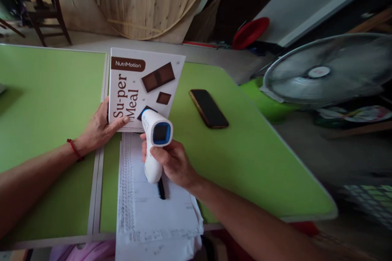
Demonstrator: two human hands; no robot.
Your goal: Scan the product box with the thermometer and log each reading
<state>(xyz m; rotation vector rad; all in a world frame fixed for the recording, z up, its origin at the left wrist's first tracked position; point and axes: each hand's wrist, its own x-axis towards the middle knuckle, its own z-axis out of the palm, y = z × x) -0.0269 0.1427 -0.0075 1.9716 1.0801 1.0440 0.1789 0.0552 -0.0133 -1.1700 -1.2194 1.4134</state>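
My left hand (105, 124), with a red cord at the wrist, grips the lower left edge of a white box (125, 83) printed "NutriMotion Su-per Meal" with brown chocolate pieces. The box stands tilted up above the table. In my right hand (174, 163) is a white infrared thermometer (153, 159), its dark, blue-rimmed screen facing me and its front end close to the box's lower part. Whether the two touch I cannot tell. Beneath lie sheets of paper (153, 216) with handwriting, and a black pen (161, 189) on them, partly hidden by the thermometer.
A dark phone (208, 108) lies right of the box on the green table (254, 171). A metal strip (97, 191) divides the tabletop. Beyond the right edge stand a large fan (318, 72) and a red basin (250, 32). A wooden chair (45, 12) is at the back left.
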